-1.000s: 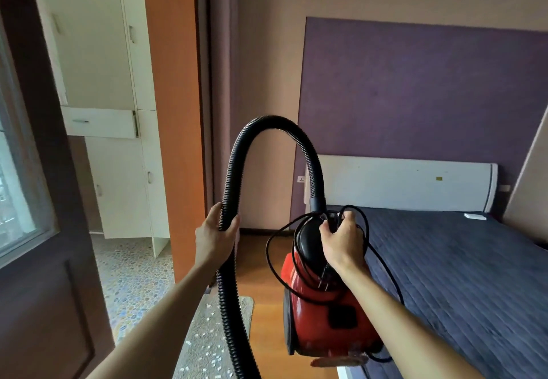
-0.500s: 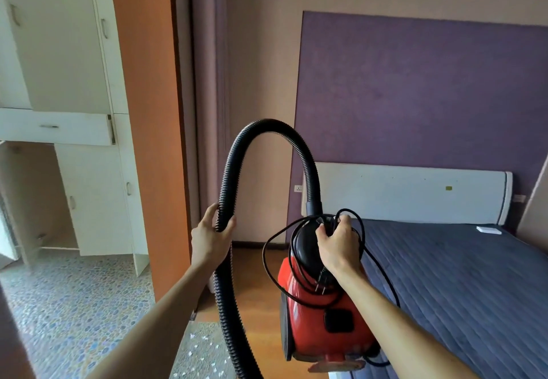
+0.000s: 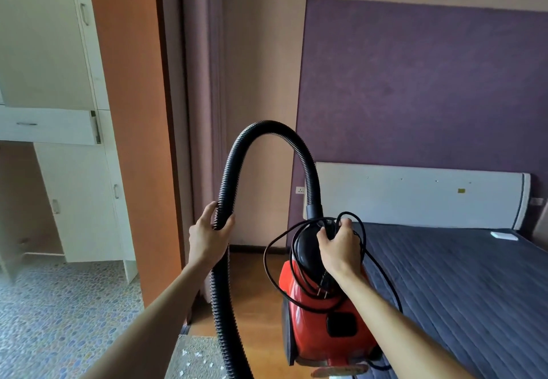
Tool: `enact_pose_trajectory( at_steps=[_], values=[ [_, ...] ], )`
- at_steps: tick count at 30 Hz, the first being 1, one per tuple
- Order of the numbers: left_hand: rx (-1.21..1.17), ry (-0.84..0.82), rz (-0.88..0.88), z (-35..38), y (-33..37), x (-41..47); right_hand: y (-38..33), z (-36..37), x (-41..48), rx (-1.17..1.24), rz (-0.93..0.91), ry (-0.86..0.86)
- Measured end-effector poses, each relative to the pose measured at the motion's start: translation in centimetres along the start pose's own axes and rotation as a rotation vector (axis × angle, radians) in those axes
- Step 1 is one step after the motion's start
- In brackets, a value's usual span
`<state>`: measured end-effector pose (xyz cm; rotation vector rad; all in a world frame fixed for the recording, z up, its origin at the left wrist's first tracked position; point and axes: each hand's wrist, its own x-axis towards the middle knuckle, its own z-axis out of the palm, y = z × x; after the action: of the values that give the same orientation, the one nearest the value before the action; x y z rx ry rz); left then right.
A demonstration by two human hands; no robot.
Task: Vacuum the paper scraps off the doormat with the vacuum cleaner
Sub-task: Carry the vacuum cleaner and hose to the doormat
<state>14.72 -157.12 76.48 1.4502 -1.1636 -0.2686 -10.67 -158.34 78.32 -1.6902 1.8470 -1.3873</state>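
Vacuum cleaner (image 3: pixel 323 319), red with a black top, hangs in the air over the wooden floor (image 3: pixel 258 283) beside the bed (image 3: pixel 462 283), carried by its top handle. The right hand (image 3: pixel 338 248) is clamped round that handle together with loops of the black power cord (image 3: pixel 272 260), whose plug (image 3: pixel 321 289) dangles against the red body, so the machine is not yet plugged in. The left hand (image 3: pixel 207 236) is closed round the ribbed black hose (image 3: pixel 267 135), which arches up from the body and drops past the bottom edge of the view; its nozzle end is out of sight.

Over the last second the view has swung right: the dark door and window at the left are gone, and more of the white cupboards (image 3: pixel 44 82) and pebble-pattern floor shows. Only a corner of the doormat (image 3: pixel 195 358) remains at the bottom edge, just left of the hose, with what appear to be pale paper scraps (image 3: pixel 189 355) on it, though they are small and hard to make out. Both grips look unchanged. A wall socket (image 3: pixel 301 190) sits near the headboard (image 3: pixel 415 194), so the person is probably heading there to plug in before any suction starts.
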Motion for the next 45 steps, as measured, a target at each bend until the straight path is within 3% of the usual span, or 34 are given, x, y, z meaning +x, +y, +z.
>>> enact_pose_trajectory(
  at_steps=[22, 35, 45],
  values=[
    [-0.010, -0.066, -0.065, 13.4, -10.8, 24.6, 0.2, 18.0, 20.3, -0.018, 0.088, 0.041],
    [0.005, -0.027, -0.094, 21.6, -14.0, 34.9, 2.5, 25.1, 32.6, -0.054, 0.045, -0.036],
    [0.019, 0.062, -0.147, 31.9, -16.6, 44.7, 5.3, 31.5, 46.3, -0.076, -0.038, -0.125]
  ],
)
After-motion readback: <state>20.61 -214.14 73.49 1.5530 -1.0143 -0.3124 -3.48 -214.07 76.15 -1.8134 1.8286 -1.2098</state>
